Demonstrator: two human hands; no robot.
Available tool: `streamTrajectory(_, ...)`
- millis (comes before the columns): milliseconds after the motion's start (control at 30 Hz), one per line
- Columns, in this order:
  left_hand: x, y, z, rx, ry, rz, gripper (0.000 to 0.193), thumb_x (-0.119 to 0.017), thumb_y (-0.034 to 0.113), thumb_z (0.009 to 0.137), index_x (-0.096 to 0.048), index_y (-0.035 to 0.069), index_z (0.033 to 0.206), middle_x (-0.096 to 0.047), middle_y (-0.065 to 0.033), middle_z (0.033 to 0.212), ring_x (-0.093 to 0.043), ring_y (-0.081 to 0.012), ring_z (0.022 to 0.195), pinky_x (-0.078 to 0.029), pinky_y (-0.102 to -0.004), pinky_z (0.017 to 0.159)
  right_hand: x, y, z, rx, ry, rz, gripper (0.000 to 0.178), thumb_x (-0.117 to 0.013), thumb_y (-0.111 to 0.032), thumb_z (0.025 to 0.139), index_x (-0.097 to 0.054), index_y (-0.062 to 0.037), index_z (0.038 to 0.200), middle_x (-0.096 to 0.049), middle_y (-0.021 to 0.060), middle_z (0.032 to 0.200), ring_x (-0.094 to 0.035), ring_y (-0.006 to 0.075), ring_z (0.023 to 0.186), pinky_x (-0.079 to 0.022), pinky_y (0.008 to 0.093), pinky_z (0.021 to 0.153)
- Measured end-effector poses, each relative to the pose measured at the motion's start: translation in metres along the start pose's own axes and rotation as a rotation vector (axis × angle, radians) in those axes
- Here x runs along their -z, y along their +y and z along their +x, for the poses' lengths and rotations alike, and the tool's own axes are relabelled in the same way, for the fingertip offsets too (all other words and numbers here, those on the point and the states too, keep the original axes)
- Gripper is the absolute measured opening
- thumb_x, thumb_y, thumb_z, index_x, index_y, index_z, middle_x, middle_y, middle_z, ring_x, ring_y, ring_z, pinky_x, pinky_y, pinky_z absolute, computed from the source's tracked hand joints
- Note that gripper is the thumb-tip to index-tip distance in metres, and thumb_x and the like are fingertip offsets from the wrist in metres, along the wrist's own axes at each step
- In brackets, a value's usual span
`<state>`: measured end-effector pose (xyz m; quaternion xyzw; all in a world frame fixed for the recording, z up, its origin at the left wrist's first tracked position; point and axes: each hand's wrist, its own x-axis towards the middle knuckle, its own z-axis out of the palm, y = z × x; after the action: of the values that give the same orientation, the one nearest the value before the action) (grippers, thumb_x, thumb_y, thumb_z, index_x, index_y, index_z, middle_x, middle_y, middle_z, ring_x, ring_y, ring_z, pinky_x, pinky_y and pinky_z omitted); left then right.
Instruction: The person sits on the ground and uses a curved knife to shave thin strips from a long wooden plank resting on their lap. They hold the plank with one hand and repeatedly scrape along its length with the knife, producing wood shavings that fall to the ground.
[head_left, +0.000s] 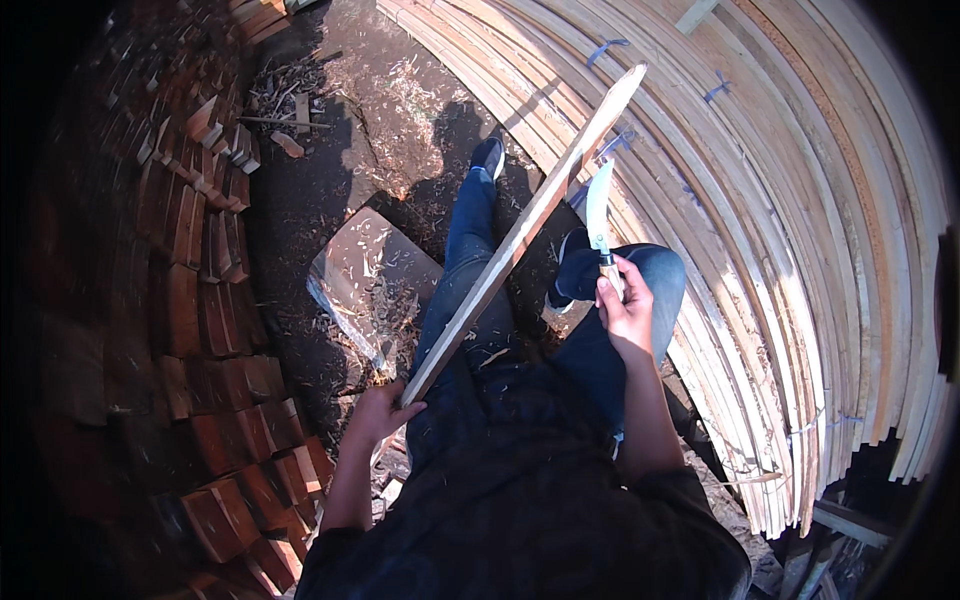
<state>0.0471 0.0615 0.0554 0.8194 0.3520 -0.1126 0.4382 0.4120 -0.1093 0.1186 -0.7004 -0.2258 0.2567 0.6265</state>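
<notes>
As the wooden stake (522,235) looks stiff and light, its near end suits the gripping left hand (375,412), the right hand (626,308) clasping a knife (598,208) alongside.

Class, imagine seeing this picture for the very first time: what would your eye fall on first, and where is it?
Probably the bright knife blade, pointing up from the right hand, right of centre. Next comes the long wooden stick slanting across the middle, its lower end in the left hand. Then the pale boards curving down the right side.
</notes>
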Motion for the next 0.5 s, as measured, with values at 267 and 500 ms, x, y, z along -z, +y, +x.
streamTrajectory(267, 0.002, 0.003, -0.040, 0.221, -0.082, 0.092, 0.046, -0.063, 0.045, 0.085, -0.066, 0.006, 0.109, -0.066, -0.0226, 0.084, -0.066, -0.0373, 0.086, -0.050, -0.0436, 0.076, 0.031, 0.012, 0.001, 0.017, 0.020, 0.056, 0.030, -0.059, -0.014, 0.096, -0.057, 0.0005, 0.122, -0.056, -0.0023, 0.072, -0.047, 0.0028, 0.057, -0.035, 0.0182, 0.049)
streamTrajectory(500, 0.042, 0.044, -0.044, 0.208, -0.039, 0.079, 0.047, -0.071, 0.033, 0.082, -0.062, 0.000, 0.114, -0.068, -0.0198, 0.096, -0.065, -0.0289, 0.097, -0.049, -0.0386, 0.089, 0.025, -0.009, -0.008, 0.110, 0.026, 0.152, 0.023, -0.058, -0.004, 0.093, -0.045, -0.0034, 0.112, -0.053, -0.0009, 0.071, -0.050, 0.0055, 0.061, -0.041, 0.0215, 0.058)
